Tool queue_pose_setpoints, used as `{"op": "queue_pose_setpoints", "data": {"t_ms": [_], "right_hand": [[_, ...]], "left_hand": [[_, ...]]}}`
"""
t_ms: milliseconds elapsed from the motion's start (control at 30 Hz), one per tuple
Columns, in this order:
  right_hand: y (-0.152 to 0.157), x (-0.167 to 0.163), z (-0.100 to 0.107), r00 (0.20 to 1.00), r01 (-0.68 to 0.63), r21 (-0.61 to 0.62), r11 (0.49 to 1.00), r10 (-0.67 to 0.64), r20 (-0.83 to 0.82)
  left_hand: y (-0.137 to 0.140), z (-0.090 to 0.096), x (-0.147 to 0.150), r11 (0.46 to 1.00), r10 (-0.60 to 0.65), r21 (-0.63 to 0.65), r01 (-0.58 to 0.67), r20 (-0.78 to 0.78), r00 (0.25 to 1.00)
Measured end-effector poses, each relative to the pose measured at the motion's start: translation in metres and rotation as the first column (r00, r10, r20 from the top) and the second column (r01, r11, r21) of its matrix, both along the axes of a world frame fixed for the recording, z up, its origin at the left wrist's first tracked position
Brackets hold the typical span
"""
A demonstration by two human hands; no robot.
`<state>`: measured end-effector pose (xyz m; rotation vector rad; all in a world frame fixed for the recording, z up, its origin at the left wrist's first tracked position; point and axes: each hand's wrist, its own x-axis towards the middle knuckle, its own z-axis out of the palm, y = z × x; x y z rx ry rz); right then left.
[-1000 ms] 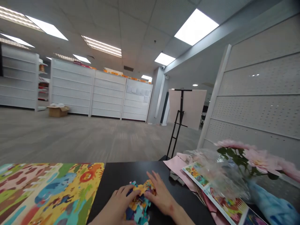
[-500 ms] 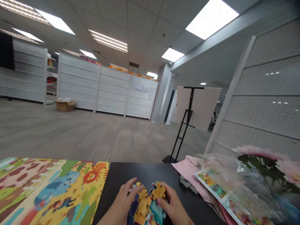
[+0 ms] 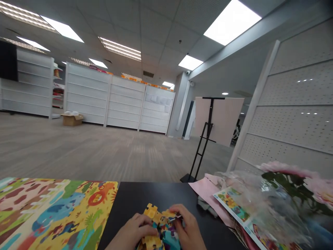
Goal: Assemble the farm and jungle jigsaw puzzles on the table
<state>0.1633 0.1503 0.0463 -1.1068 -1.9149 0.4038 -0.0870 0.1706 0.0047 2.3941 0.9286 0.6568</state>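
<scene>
A heap of jigsaw puzzle pieces, yellow, teal and dark purple, lies on the black table between my hands. My left hand rests at the heap's left side, its fingers and thumb closed on pieces there; exactly which is partly hidden. At the right, my right hand pinches one jigsaw puzzle piece between thumb and fingers, tilted so its edge shows. Below that piece, teal pieces show at the bottom of the view.
On the left lies a large joined puzzle with animals. To the right are pink paper, a picture sheet, clear plastic wrapping, a grey cloth and pink flowers. Beyond the table stands an easel.
The right hand's piece has turned from face-on to nearly edge-on. My left hand has lowered, its fingers curling onto the heap, and more yellow pieces show above it.
</scene>
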Motion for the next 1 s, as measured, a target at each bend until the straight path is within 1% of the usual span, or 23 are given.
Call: {"op": "queue_pose_setpoints", "data": {"t_ms": [33,100,167,233,300,367,433,467,533,600,700,800,867,933,1000], "right_hand": [[0.0,0.003,0.003,1.0,0.019,0.004,1.0,-0.019,0.009],[0.0,0.009,0.008,0.997,0.082,0.011,0.997,-0.082,0.013],[0.002,0.017,0.01,0.987,0.159,0.026,0.987,-0.16,0.032],[0.007,0.028,0.008,0.972,0.217,0.039,0.975,-0.219,0.087],[0.013,0.042,-0.001,0.955,0.238,0.003,0.971,-0.235,0.184],[0.019,0.056,-0.012,0.935,0.237,-0.074,0.969,-0.206,0.287],[0.023,0.065,-0.023,0.919,0.231,-0.137,0.963,-0.17,0.354],[0.024,0.068,-0.025,0.914,0.232,-0.149,0.961,-0.163,0.372],[0.022,0.068,-0.024,0.909,0.237,-0.139,0.962,-0.169,0.38],[0.019,0.061,-0.015,0.919,0.22,-0.12,0.968,-0.164,0.358],[0.015,0.04,0.003,0.946,0.154,-0.122,0.981,-0.11,0.305],[0.018,0.012,0.014,0.947,0.053,-0.171,0.984,0.005,0.321],[0.026,-0.006,0.016,0.914,-0.037,-0.247,0.968,0.133,0.383],[0.034,-0.022,0.017,0.863,-0.1,-0.334,0.937,0.249,0.439],[0.039,-0.032,0.017,0.829,-0.129,-0.386,0.913,0.313,0.464]], "left_hand": [[-0.003,0.003,-0.001,1.0,-0.01,-0.004,0.01,0.033,0.999],[-0.011,0.012,-0.001,0.999,0.013,-0.036,-0.009,0.137,0.99],[-0.019,0.022,-0.001,0.996,0.069,-0.079,-0.05,0.263,0.962],[-0.025,0.03,-0.001,0.984,0.152,-0.143,-0.11,0.329,0.932],[-0.027,0.034,0.0,0.962,0.242,-0.206,-0.179,0.344,0.907],[-0.026,0.034,0.0,0.939,0.319,-0.246,-0.242,0.349,0.881],[-0.024,0.033,0.0,0.924,0.363,-0.253,-0.287,0.341,0.867],[-0.024,0.032,0.0,0.92,0.374,-0.248,-0.302,0.332,0.866],[-0.023,0.034,0.0,0.918,0.384,-0.236,-0.319,0.326,0.864],[-0.024,0.039,-0.001,0.922,0.379,-0.216,-0.321,0.333,0.863],[-0.028,0.049,-0.003,0.934,0.353,-0.182,-0.308,0.33,0.876],[-0.032,0.055,-0.004,0.951,0.306,-0.15,-0.271,0.315,0.899],[-0.035,0.054,-0.004,0.965,0.258,-0.129,-0.229,0.31,0.915],[-0.035,0.051,-0.006,0.976,0.213,-0.109,-0.188,0.302,0.929],[-0.036,0.05,-0.011,0.985,0.167,-0.094,-0.147,0.27,0.948]]}}
